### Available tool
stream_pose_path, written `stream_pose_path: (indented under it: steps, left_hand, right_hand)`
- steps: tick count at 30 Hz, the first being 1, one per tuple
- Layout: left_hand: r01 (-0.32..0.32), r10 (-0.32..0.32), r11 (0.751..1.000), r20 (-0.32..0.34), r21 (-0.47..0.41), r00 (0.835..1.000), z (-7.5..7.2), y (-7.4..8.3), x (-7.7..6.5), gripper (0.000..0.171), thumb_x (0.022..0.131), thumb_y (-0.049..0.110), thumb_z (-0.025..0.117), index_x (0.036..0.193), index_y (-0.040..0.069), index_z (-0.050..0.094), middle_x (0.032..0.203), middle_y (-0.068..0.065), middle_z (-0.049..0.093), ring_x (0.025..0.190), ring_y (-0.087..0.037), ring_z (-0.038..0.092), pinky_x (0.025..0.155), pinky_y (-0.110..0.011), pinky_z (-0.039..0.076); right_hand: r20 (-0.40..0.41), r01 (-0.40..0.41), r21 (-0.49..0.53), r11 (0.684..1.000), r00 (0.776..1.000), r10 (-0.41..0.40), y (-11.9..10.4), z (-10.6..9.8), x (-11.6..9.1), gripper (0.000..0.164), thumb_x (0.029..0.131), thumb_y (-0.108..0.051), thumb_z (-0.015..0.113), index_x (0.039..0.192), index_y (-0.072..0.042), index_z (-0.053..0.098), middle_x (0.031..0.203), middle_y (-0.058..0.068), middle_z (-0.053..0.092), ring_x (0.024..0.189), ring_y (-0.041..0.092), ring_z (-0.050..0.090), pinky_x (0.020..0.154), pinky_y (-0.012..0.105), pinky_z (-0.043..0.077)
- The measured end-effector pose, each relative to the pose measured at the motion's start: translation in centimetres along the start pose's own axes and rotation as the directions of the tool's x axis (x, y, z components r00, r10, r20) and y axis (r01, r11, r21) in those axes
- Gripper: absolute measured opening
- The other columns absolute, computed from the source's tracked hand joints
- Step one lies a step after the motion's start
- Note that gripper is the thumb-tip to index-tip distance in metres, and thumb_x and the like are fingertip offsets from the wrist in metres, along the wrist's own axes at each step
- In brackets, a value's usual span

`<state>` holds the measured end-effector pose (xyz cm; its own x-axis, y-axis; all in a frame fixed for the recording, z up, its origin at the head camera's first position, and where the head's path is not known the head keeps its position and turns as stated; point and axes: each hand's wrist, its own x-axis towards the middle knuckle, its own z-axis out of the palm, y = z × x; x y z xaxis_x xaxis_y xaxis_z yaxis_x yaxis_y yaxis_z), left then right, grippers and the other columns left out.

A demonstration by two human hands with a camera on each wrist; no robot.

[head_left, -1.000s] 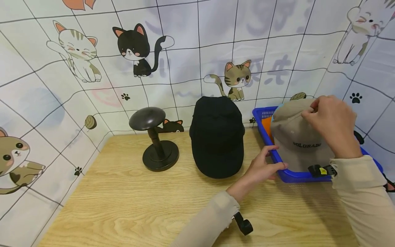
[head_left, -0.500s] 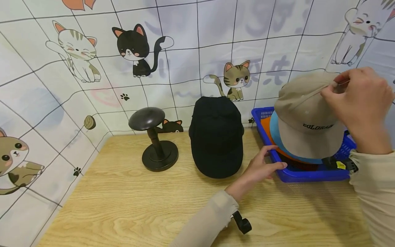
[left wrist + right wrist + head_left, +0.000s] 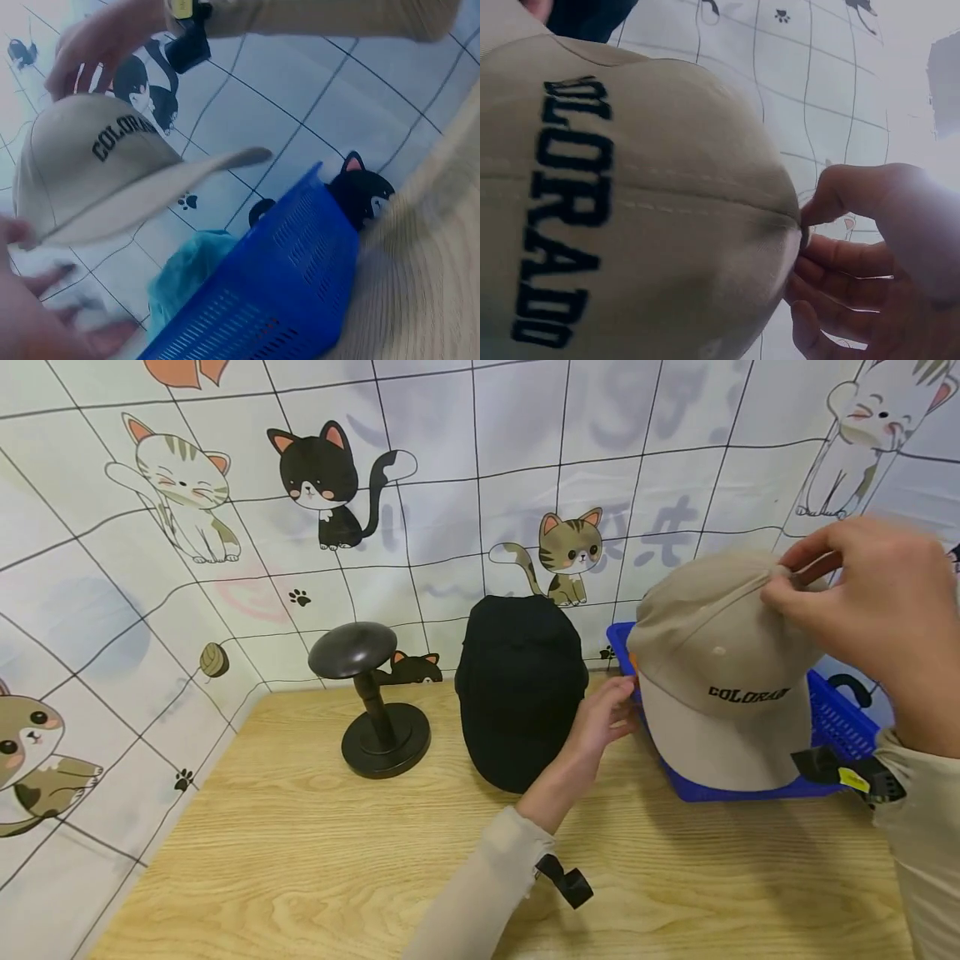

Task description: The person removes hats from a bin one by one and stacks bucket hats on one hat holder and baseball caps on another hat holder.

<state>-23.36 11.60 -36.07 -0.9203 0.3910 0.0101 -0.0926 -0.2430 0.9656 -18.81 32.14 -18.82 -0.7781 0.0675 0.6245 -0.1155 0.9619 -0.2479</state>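
Note:
A beige baseball cap (image 3: 720,643) with dark "COLORADO" lettering hangs above the blue basket (image 3: 847,718) in the head view, brim toward the near side. The thumb and fingers of my right hand (image 3: 885,585) pinch the top of its crown; the right wrist view shows this pinch close up on the cap (image 3: 667,180). My left hand (image 3: 600,718) is left of the cap, beside the basket's left wall, fingers extended. In the left wrist view my left hand (image 3: 45,307) is blurred near the brim; whether it touches the brim I cannot tell.
Left of the basket a black cap (image 3: 521,685) sits on the wooden table (image 3: 322,860), its support hidden. A dark hat stand (image 3: 378,710) with a domed top stands farther left. A light-blue hat (image 3: 187,274) lies in the basket. A cat-print wall covering (image 3: 442,468) rises behind.
My right hand has lifted the beige cap out of the basket, first up and right, then slightly back left and nearer. My left hand has let go of the basket rim and moved left.

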Motion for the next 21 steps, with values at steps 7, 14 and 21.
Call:
stream_pose_path:
  steps: [7, 14, 21]
  left_hand:
    - [-0.184, 0.185, 0.965, -0.01, -0.186, 0.983, 0.1, 0.7, -0.5, 0.028, 0.102, 0.03, 0.058, 0.13, 0.027, 0.054, 0.122, 0.008, 0.061, 0.111, -0.009, 0.061, 0.094, -0.03, 0.051]
    - [-0.222, 0.229, 0.951, 0.009, -0.215, 0.973, 0.3, 0.7, -0.8, 0.05, 0.101, 0.017, 0.065, 0.139, 0.044, 0.046, 0.116, 0.009, 0.066, 0.109, -0.009, 0.067, 0.092, -0.029, 0.055]
    - [-0.233, 0.262, 0.943, 0.095, -0.239, 0.961, 0.4, 0.9, -0.9, 0.058, 0.103, 0.01, 0.061, 0.143, 0.047, 0.041, 0.115, 0.007, 0.066, 0.105, -0.009, 0.068, 0.091, -0.027, 0.056]
  right_hand:
    - [0.02, 0.097, 0.112, 0.989, 0.995, -0.1, -0.3, 1.4, -1.5, 0.02, 0.088, -0.018, 0.071, 0.095, 0.001, 0.073, 0.095, 0.03, 0.073, 0.062, -0.023, 0.035, 0.054, 0.01, 0.029]
    - [0.102, -0.11, 0.249, 0.962, 0.991, 0.086, 1.2, 2.6, -4.0, 0.025, 0.096, -0.024, 0.07, 0.106, -0.001, 0.071, 0.086, -0.005, 0.074, 0.064, -0.029, 0.04, 0.056, 0.004, 0.035]
    - [0.289, -0.322, 0.4, 0.858, 0.933, 0.216, 5.3, 4.6, -6.0, 0.032, 0.109, -0.043, 0.045, 0.123, -0.019, 0.061, 0.105, -0.032, 0.053, 0.091, -0.016, 0.048, 0.071, 0.008, 0.04]
